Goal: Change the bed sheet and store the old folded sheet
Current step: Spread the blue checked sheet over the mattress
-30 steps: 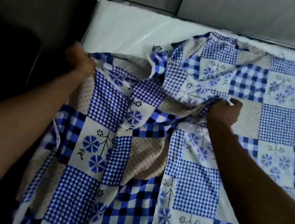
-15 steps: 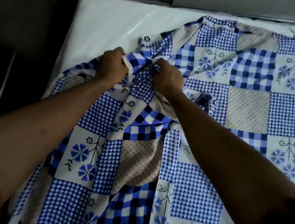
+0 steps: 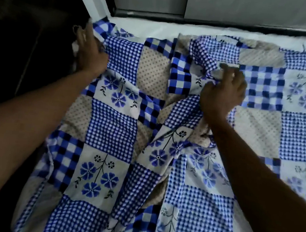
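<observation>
Blue patchwork sheet (image 3: 111,128), one, gripped by left hand (image 3: 91,56) and right hand (image 3: 224,91).

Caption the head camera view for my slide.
Left hand and right hand grip a blue patchwork sheet over a white mattress.

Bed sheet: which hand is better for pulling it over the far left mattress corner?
Probably the left hand: it lies at the edge of the bed sheet, beside that corner of the mattress. The right hand grips a bunched fold mid-bed, farther away.
</observation>
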Tool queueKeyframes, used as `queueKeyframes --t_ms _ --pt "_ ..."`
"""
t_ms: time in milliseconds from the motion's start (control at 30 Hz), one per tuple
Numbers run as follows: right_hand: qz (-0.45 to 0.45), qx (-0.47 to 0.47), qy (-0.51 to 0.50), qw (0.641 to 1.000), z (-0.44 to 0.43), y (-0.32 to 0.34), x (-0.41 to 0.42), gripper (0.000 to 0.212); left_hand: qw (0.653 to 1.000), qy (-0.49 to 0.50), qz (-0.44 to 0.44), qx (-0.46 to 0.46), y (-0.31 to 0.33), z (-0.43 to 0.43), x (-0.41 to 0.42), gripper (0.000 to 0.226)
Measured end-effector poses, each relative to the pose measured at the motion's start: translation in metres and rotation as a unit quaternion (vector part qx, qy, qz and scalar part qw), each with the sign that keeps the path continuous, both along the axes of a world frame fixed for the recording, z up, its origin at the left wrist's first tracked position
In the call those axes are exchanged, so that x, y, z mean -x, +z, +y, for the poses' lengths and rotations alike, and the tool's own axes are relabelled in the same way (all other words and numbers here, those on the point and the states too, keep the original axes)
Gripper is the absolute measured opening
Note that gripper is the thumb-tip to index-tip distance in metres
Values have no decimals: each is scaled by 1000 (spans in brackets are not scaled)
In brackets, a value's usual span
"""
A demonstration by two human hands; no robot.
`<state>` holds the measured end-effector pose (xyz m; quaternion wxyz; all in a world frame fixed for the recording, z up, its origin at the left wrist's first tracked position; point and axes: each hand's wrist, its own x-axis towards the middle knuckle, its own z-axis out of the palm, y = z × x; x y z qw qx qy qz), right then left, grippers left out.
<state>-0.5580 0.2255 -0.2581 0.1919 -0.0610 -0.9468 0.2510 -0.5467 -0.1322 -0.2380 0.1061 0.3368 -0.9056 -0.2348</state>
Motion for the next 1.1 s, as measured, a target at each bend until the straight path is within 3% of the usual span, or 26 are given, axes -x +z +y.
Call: queueKeyframes --t_ms 100,167,233,367,500,633,767,867,967,1033,1100 --pt "12 -22 239 971 -49 -13 -21 40 997 -60 18 53 9 57 -46 71" --pt "-13 -12 361 932 -83 -15 -24 39 989 -117 -57 63 -10 61 -66 63" --pt "-83 -30 420 903 -113 -17 -22 48 980 -105 -165 34 -28 56 -75 64" --pt "-152 -35 420 894 -166 -13 9 72 971 -72 -224 36 -45 32 -76 74" --pt "-186 -14 434 881 -224 -6 47 74 968 -48 -247 1 -47 -3 -50 79" --pt "-231 -41 344 909 -266 -23 83 64 974 -38 -217 -47 -58 -33 -14 79" --pt "-188 -67 281 939 -297 -40 119 34 987 31 -146 -63 -79 -67 18 75" --pt "-193 36 228 954 -315 -35 148 30 991 28 -115 -67 -94 -79 40 78" --pt "-129 96 190 968 -332 -22 169 20 989 43 -73 -121 -91 -92 75 83" --pt "-79 95 206 971 -344 -16 178 26 983 53 -61 -163 -97 -113 104 95" --pt "-116 76 277 951 -354 -19 185 35 981 32 -39 -186 -107 -127 130 102"
